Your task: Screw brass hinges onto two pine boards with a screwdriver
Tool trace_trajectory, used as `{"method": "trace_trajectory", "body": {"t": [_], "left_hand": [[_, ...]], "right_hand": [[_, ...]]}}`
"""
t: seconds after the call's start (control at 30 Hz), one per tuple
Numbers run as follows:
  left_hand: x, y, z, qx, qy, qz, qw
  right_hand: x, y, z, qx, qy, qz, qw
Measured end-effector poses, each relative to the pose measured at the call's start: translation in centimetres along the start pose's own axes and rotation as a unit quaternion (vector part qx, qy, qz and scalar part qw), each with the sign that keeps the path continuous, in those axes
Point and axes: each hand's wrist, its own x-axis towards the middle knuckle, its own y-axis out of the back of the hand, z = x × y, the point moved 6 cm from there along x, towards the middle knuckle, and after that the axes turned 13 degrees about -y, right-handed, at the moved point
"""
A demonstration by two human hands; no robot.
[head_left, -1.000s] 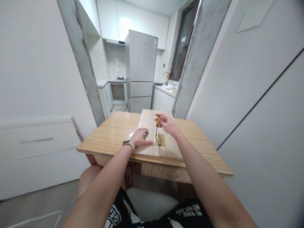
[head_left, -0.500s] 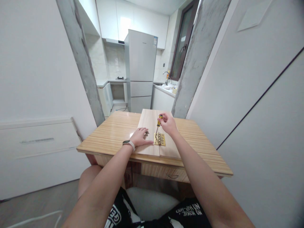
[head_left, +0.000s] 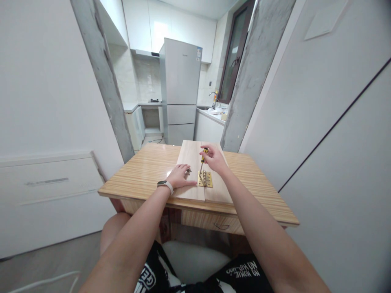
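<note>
Two pale wooden boards [head_left: 190, 156] lie side by side on a striped wooden table [head_left: 143, 171]. A brass hinge [head_left: 205, 179] sits across their seam. My right hand [head_left: 214, 159] grips a yellow-and-black screwdriver [head_left: 203, 156] held upright, its tip down on the hinge's left leaf. My left hand [head_left: 181, 176] lies flat on the left board, fingers spread, just left of the hinge. A few small screws [head_left: 189, 171] lie by its fingertips. A watch is on my left wrist.
The table has a drawer [head_left: 221, 224] at its front edge, above my knees and a grey stool seat [head_left: 192, 258]. Walls stand close on the right and left. Beyond the table a kitchen opens, with a fridge [head_left: 181, 91] and a counter.
My right hand has twisted the screwdriver handle back and forth slightly over the hinge. My left hand and the boards stay where they were.
</note>
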Motion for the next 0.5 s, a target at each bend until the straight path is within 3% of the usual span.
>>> {"method": "trace_trajectory", "body": {"t": [0.2, 0.5], "left_hand": [[-0.07, 0.00, -0.05, -0.003, 0.005, 0.004, 1.000], [0.03, -0.22, -0.17, 0.002, 0.001, -0.002, 1.000]], "right_hand": [[0.14, 0.24, -0.02, 0.042, -0.018, -0.061, 0.997], [0.52, 0.68, 0.74, -0.034, -0.002, 0.036, 0.999]]}}
